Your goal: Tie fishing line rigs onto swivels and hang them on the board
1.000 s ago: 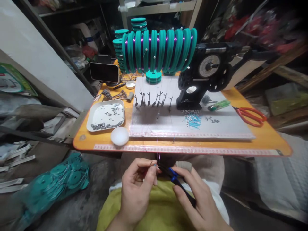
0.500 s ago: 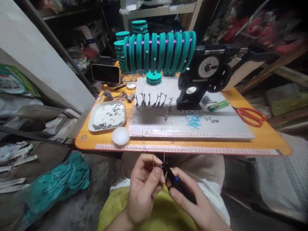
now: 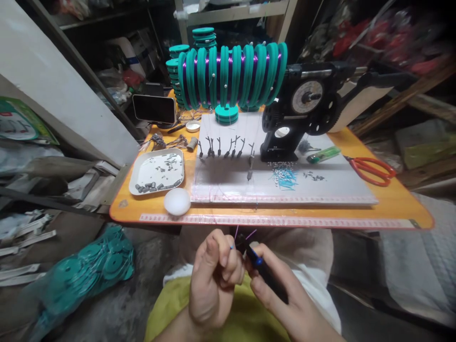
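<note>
Head view: I am reading this step as fine work on the purple line, below the orange surface edge, over the lap. Left hand is curling nearly closed, fingertips pinching the line's end with a small blue bead. Right hand is closing round a dark blue-banded tool, tip touching the pinch. Next move, I am judging, is calling for steady tension and tiny tool motion.
</note>
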The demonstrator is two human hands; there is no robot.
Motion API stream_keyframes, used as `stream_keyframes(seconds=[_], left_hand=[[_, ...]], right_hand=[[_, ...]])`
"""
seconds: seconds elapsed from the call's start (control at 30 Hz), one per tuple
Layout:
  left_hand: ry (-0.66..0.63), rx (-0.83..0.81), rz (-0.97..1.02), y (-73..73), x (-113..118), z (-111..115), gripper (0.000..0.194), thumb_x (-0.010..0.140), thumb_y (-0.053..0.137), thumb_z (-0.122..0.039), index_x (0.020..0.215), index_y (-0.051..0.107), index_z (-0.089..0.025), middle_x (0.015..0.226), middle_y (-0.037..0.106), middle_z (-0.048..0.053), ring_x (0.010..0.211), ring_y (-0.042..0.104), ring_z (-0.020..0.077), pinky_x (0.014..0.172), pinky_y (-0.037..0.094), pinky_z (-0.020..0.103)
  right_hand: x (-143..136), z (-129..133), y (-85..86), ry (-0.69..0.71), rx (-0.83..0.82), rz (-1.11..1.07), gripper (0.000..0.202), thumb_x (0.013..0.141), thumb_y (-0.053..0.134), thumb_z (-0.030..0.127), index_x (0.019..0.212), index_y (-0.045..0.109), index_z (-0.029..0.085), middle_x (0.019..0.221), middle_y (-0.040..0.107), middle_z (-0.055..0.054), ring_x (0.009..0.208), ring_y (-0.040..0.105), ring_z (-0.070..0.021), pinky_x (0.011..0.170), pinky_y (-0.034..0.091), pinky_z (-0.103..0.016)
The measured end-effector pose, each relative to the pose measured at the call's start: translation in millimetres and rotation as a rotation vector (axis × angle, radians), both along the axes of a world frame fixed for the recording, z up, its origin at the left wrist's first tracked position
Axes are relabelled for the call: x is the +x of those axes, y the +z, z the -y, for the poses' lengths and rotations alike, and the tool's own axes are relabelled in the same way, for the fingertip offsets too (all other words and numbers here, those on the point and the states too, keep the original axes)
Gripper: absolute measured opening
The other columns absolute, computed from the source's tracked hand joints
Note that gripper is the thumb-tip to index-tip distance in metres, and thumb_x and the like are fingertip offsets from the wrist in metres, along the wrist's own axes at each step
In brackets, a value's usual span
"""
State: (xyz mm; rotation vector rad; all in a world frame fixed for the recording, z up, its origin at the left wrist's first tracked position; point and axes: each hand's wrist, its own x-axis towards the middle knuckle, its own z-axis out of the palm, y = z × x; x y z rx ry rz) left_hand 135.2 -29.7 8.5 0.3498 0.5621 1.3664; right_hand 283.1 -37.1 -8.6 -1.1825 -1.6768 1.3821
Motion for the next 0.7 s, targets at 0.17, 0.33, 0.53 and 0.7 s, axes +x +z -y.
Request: stream_keyframes(seconds=[0.17, 0.33, 0.53, 0.7], left_hand=[[-0.027, -0.018, 0.020, 1.0, -5, -3, 0.049, 0.087, 0.063, -0.053, 0.063, 0.037, -0.019, 0.048, 0.029, -0.009, 0.040, 0.016, 0.0049, 0.045, 0.019, 0.020], [-0.033, -0.069, 0.110, 1.2, -3, -7, 0.047, 0.086, 0.066, -0.049, 0.063, 0.040, -0.019, 0.046, 0.026, -0.009, 0.039, 0.014, 0.0048, 0.042, 0.016, 0.020], [0.032, -0.060, 0.319, 4.1, 3, 0, 0.052, 0.084, 0.071, -0.048, 0.061, 0.035, -0.018, 0.048, 0.019, -0.010, 0.041, 0.008, 0.0038, 0.040, 0.011, 0.019], [0.079, -0.098, 0.325, 5.8, 2, 5, 0.051, 0.081, 0.073, -0.050, 0.060, 0.039, -0.017, 0.051, 0.016, -0.010, 0.042, 0.007, 0.0040, 0.042, 0.011, 0.021]], right_hand=[[-1, -5, 2.6, 0.019, 0.169, 0.147, 0.022, 0.096, 0.053, 0.035, 0.116, 0.055, 0.028, 0.113, 0.065, -0.005, 0.101, 0.065, -0.0221, 0.083, 0.055, -0.030], [-11, -13, 14.7, 0.051, 0.154, 0.024, 0.005, 0.090, 0.052, 0.024, 0.091, 0.057, 0.025, 0.083, 0.063, -0.002, 0.075, 0.061, -0.0193, 0.070, 0.053, -0.028], [-22, -3, 1.1, -0.019, -0.197, -0.360, 0.005, 0.085, 0.059, 0.027, 0.088, 0.058, 0.023, 0.079, 0.057, 0.000, 0.073, 0.055, -0.0168, 0.070, 0.049, -0.026], [-30, 9, -8.7, -0.120, -0.275, -0.436, 0.013, 0.083, 0.064, 0.033, 0.088, 0.059, 0.022, 0.076, 0.058, 0.000, 0.072, 0.055, -0.0169, 0.068, 0.050, -0.026]])
